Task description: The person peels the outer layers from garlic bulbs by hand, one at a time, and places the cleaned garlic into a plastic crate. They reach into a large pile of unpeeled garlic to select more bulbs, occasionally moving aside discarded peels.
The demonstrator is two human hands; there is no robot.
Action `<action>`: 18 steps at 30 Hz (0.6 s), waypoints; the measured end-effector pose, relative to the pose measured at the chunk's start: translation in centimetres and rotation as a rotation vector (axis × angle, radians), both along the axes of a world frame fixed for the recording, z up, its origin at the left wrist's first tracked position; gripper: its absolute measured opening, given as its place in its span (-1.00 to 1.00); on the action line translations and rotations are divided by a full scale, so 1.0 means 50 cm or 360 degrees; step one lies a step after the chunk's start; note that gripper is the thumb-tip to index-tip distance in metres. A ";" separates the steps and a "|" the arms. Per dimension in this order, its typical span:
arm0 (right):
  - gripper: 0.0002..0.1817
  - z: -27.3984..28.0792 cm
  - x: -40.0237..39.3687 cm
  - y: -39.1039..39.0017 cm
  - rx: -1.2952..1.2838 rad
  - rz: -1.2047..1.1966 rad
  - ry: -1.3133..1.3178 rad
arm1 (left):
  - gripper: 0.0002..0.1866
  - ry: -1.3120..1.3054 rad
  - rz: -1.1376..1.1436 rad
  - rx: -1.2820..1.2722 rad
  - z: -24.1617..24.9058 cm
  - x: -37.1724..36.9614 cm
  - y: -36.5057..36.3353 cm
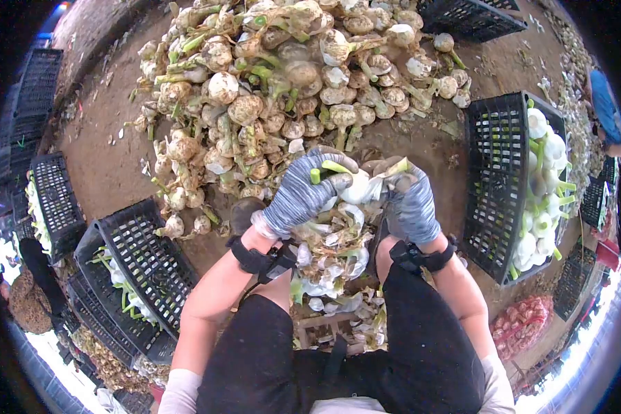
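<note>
Both hands wear grey knitted gloves and meet in front of my knees. My left hand (303,192) is closed around a white garlic bulb (356,188); two cut green stem ends poke out between its fingers. At the bulb's right side, my right hand (412,201) pinches papery garlic skin (374,189), with a pale green stalk end (396,168) sticking up from its fingers. The fingertips are partly hidden behind the bulb. Below them, a heap of peeled garlic skins (334,255) lies between my legs.
A large pile of unpeeled garlic (245,110) spreads ahead on the dirt floor. Right of me stands a black crate (495,186) of clean bulbs; another crate (148,252) tilts at my left. A red mesh sack (524,324) lies lower right. Another person's arm (606,110) shows far right.
</note>
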State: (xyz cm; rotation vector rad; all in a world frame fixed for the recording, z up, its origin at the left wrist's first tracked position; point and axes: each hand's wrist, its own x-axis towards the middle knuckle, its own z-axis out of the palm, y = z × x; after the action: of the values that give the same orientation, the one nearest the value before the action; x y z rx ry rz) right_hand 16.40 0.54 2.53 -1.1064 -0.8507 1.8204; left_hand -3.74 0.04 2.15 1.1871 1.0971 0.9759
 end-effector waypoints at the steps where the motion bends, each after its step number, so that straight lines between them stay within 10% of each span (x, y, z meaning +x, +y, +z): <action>1: -0.77 -0.007 0.001 0.006 0.0035 0.0031 -0.0050 | -0.80 -0.0134 -0.0084 -0.0119 -0.004 -0.008 0.001; 8: -0.78 -0.042 0.016 0.002 0.0458 0.0314 -0.0823 | -0.72 -0.0814 -0.0252 -0.0589 -0.008 -0.028 -0.005; 11: -0.79 -0.045 0.024 0.009 -0.0175 0.0645 -0.0479 | -0.65 -0.1547 0.0127 -0.1015 -0.026 -0.010 -0.009; 13: -0.67 -0.031 0.033 -0.001 -0.0070 0.1085 -0.0957 | -0.65 -0.1378 0.0235 -0.0973 -0.027 -0.013 -0.008; 16: -0.54 -0.008 0.024 -0.012 0.0426 0.0730 -0.1351 | -0.70 -0.1104 0.0332 -0.0835 -0.027 -0.013 -0.004; 18: -0.48 0.022 -0.005 -0.013 -0.0353 0.0086 -0.0244 | -0.74 -0.0453 0.0157 -0.0538 -0.022 -0.014 -0.001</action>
State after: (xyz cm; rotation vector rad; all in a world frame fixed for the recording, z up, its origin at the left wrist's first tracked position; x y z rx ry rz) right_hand 16.17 -0.10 3.64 -1.3900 -0.7860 1.9283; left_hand -4.45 -0.03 1.05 0.7028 1.0479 0.9557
